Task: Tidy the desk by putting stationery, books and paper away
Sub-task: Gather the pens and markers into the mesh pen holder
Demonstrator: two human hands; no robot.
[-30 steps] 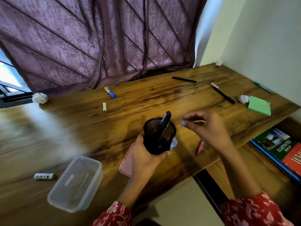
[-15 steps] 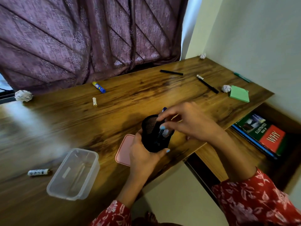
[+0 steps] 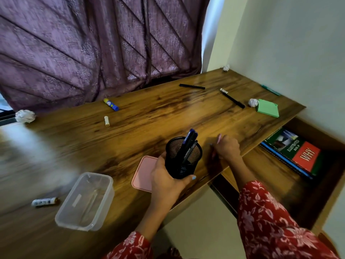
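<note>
My left hand grips a black mesh pen holder just above the desk's near edge; blue and black pens stick out of it. To its right, my right hand is on the desk with its fingers curled round a pink pen. Further back lie two black pens, a green sticky-note pad, a blue glue stick, a small white stick and crumpled paper balls.
A clear plastic box and its pink lid sit at the near left, with a battery-like tube beside them. Books lie on the lower shelf at right. A green pen lies by the wall. Purple curtain behind.
My right hand left the pen holder's rim after putting a pen in, moved right and down to the desk, and closed round the pink pen. The left hand still holds the holder.
</note>
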